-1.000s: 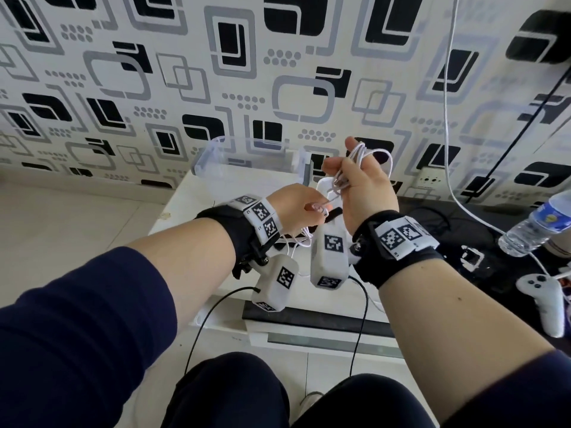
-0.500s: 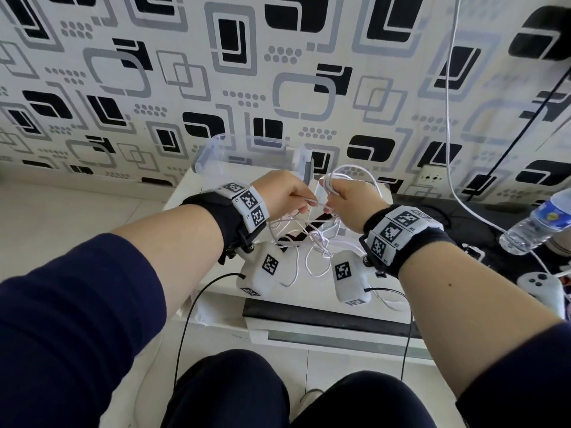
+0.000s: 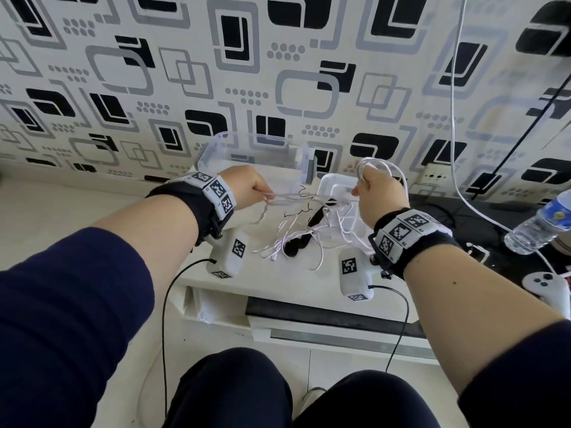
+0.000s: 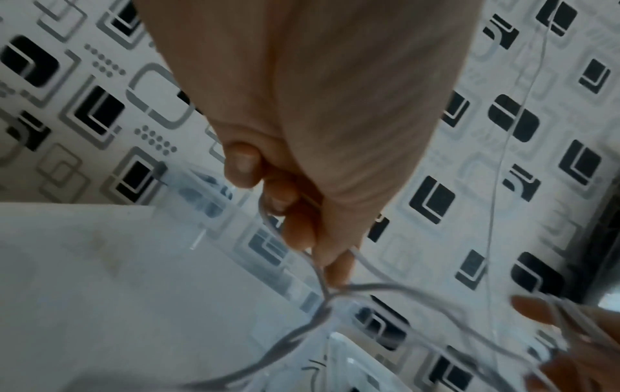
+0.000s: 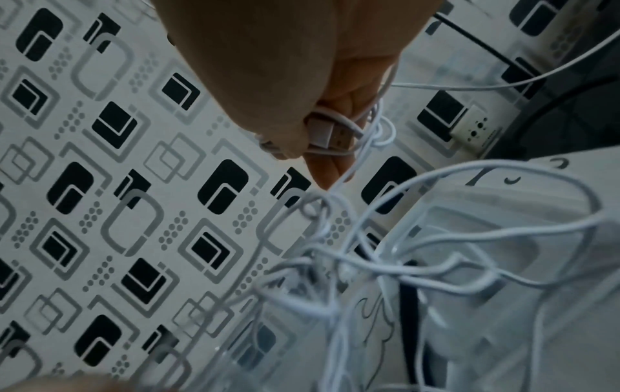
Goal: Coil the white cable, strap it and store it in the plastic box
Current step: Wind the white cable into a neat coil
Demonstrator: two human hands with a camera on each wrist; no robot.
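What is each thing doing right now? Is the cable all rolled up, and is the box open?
white cable: partly looped, mostly loose and tangled
left hand: pinches cable strands
right hand: grips cable loops and USB plug
plastic box: open, no cable inside
box lid: off, lying beside box
black strap: lying unused under cable
water bottle: capped, tilted

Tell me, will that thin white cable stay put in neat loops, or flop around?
Probably flop. The white cable sags in loose, tangled strands between the left hand and right hand, so it looks limp and light. Loops bunched in the right hand's fingers seem springy, likely to loosen unless strapped.
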